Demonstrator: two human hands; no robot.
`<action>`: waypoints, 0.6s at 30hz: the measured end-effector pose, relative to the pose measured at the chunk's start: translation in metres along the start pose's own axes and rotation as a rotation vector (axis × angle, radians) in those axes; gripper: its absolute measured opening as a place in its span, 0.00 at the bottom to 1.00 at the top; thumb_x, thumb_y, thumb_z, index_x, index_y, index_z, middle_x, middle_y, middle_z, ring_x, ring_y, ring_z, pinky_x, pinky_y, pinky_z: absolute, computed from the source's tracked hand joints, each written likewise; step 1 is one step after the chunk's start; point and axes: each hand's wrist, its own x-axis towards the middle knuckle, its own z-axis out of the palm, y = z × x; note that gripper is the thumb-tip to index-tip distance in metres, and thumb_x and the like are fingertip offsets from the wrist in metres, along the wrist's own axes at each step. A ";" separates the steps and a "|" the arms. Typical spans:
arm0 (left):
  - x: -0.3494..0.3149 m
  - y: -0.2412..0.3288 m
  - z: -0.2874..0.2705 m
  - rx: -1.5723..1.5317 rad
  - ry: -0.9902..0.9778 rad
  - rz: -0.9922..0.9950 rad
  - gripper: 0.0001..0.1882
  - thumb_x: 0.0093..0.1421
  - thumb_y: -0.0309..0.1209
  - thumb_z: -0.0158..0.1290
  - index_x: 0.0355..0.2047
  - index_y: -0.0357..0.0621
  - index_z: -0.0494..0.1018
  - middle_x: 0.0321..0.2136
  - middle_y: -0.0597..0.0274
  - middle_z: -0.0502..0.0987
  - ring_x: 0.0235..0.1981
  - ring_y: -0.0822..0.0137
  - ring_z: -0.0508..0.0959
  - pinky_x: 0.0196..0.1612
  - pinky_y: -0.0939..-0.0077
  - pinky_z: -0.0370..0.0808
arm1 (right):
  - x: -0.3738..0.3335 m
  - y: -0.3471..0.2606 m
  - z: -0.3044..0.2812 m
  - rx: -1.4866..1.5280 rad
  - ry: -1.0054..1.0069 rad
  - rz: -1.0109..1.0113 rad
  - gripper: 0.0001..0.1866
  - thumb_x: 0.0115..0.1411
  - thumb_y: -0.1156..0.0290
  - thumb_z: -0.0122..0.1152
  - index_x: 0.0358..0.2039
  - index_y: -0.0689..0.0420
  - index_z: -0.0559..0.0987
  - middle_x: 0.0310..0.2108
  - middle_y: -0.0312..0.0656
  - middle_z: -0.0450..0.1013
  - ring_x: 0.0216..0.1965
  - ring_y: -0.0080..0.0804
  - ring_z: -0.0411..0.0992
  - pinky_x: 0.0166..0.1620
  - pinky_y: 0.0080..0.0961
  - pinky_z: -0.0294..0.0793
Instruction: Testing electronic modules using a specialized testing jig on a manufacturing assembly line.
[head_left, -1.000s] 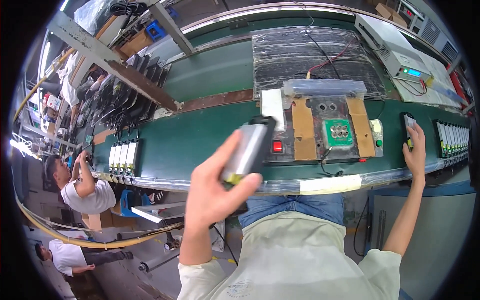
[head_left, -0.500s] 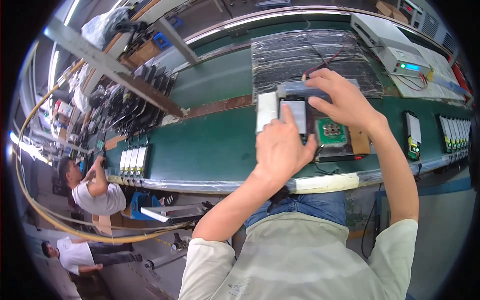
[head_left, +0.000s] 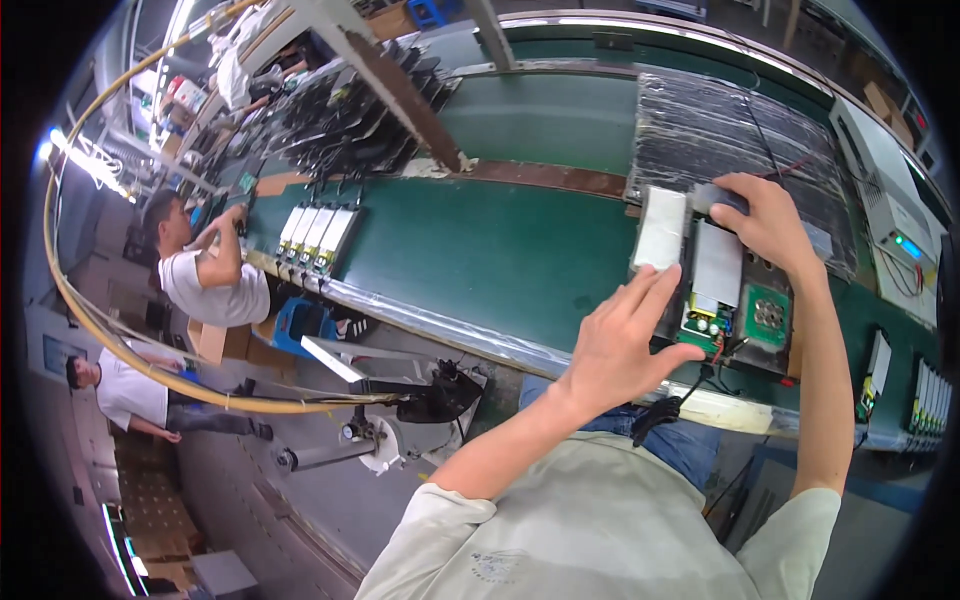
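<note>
Both hands press on a grey metal-cased module [head_left: 716, 268] seated in a fixture [head_left: 765, 318] on the green bench [head_left: 480, 240]: the left hand [head_left: 620, 345] lies flat-fingered against its near edge, the right hand [head_left: 765, 222] curls over its far end.

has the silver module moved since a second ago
Yes. The silver module was held up over the near belt edge; now it lies on the test fixture, with the left hand and right hand on it.

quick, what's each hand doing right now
Left hand: open, fingers flat against the near end of the silver module.
Right hand: curled over the module's far end, gripping it.
</note>
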 end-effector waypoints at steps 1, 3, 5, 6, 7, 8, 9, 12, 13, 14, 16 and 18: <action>-0.002 0.001 0.002 -0.018 0.022 -0.059 0.53 0.54 0.49 0.83 0.75 0.37 0.74 0.66 0.42 0.82 0.62 0.43 0.87 0.58 0.57 0.87 | 0.001 -0.003 0.000 -0.019 0.005 0.038 0.26 0.65 0.58 0.76 0.58 0.62 0.89 0.55 0.55 0.88 0.58 0.60 0.85 0.62 0.50 0.82; -0.003 -0.002 0.001 0.012 0.071 -0.026 0.54 0.54 0.51 0.83 0.75 0.37 0.73 0.64 0.42 0.83 0.57 0.44 0.89 0.55 0.59 0.88 | 0.002 -0.007 0.002 -0.052 0.018 -0.003 0.26 0.65 0.58 0.75 0.59 0.61 0.90 0.57 0.55 0.87 0.59 0.59 0.84 0.63 0.49 0.82; -0.004 -0.001 0.004 -0.018 0.049 -0.048 0.55 0.52 0.52 0.83 0.74 0.37 0.74 0.59 0.44 0.85 0.51 0.47 0.90 0.52 0.60 0.88 | 0.002 -0.003 0.006 -0.162 0.027 -0.031 0.26 0.66 0.58 0.74 0.59 0.61 0.90 0.58 0.55 0.87 0.59 0.59 0.85 0.64 0.49 0.82; -0.003 -0.003 0.007 0.005 0.084 -0.001 0.55 0.52 0.51 0.84 0.73 0.36 0.74 0.58 0.45 0.85 0.49 0.48 0.89 0.51 0.60 0.88 | 0.003 0.001 0.005 -0.154 0.026 -0.059 0.27 0.68 0.56 0.74 0.60 0.61 0.90 0.58 0.56 0.87 0.61 0.59 0.84 0.65 0.48 0.81; -0.002 -0.005 0.010 0.033 0.112 0.042 0.54 0.52 0.50 0.84 0.73 0.36 0.74 0.57 0.46 0.85 0.47 0.49 0.89 0.50 0.60 0.88 | 0.002 0.005 0.007 -0.145 0.009 -0.046 0.27 0.69 0.54 0.73 0.61 0.60 0.89 0.58 0.57 0.87 0.62 0.58 0.84 0.67 0.48 0.80; -0.004 -0.005 0.011 -0.004 0.075 0.008 0.54 0.51 0.49 0.84 0.72 0.35 0.75 0.57 0.46 0.85 0.49 0.49 0.89 0.52 0.60 0.87 | -0.002 0.007 0.005 -0.110 -0.019 -0.072 0.28 0.71 0.53 0.72 0.64 0.59 0.88 0.62 0.57 0.85 0.64 0.58 0.83 0.68 0.47 0.80; -0.006 -0.007 0.009 -0.036 0.057 -0.014 0.54 0.51 0.48 0.85 0.72 0.35 0.75 0.58 0.46 0.85 0.50 0.49 0.89 0.53 0.60 0.87 | -0.007 0.007 0.001 -0.081 -0.031 -0.069 0.29 0.73 0.52 0.71 0.67 0.58 0.86 0.67 0.57 0.83 0.67 0.57 0.81 0.69 0.46 0.79; -0.023 -0.009 -0.007 0.016 0.138 0.169 0.42 0.56 0.41 0.82 0.66 0.35 0.79 0.59 0.40 0.82 0.53 0.43 0.85 0.54 0.53 0.84 | -0.058 -0.012 -0.006 -0.007 0.195 -0.256 0.29 0.79 0.55 0.67 0.73 0.56 0.80 0.77 0.51 0.73 0.68 0.53 0.80 0.63 0.40 0.82; -0.039 -0.007 -0.021 0.002 0.098 0.119 0.39 0.57 0.38 0.81 0.65 0.34 0.80 0.58 0.40 0.83 0.51 0.44 0.85 0.53 0.53 0.84 | -0.090 -0.023 -0.017 0.155 0.190 -0.124 0.27 0.78 0.58 0.69 0.71 0.57 0.82 0.71 0.47 0.78 0.58 0.40 0.82 0.52 0.31 0.82; -0.056 -0.005 -0.040 -0.096 0.000 0.081 0.36 0.58 0.36 0.80 0.63 0.34 0.81 0.58 0.39 0.83 0.50 0.47 0.85 0.52 0.54 0.84 | -0.125 -0.037 -0.022 0.312 0.233 0.017 0.24 0.78 0.61 0.69 0.68 0.62 0.84 0.58 0.44 0.84 0.48 0.26 0.82 0.44 0.25 0.79; -0.089 -0.004 -0.066 -0.290 -0.397 -0.299 0.33 0.62 0.32 0.78 0.64 0.33 0.81 0.59 0.39 0.84 0.52 0.50 0.86 0.51 0.57 0.85 | -0.187 -0.063 -0.032 0.601 0.213 0.310 0.19 0.79 0.64 0.68 0.60 0.66 0.87 0.42 0.41 0.87 0.41 0.21 0.82 0.43 0.24 0.79; -0.121 -0.002 -0.067 -0.382 -0.646 -0.608 0.34 0.66 0.32 0.76 0.69 0.33 0.78 0.60 0.41 0.84 0.56 0.53 0.87 0.53 0.61 0.86 | -0.234 -0.077 -0.025 0.645 0.091 0.395 0.15 0.80 0.68 0.67 0.52 0.68 0.89 0.32 0.39 0.85 0.36 0.20 0.82 0.40 0.22 0.78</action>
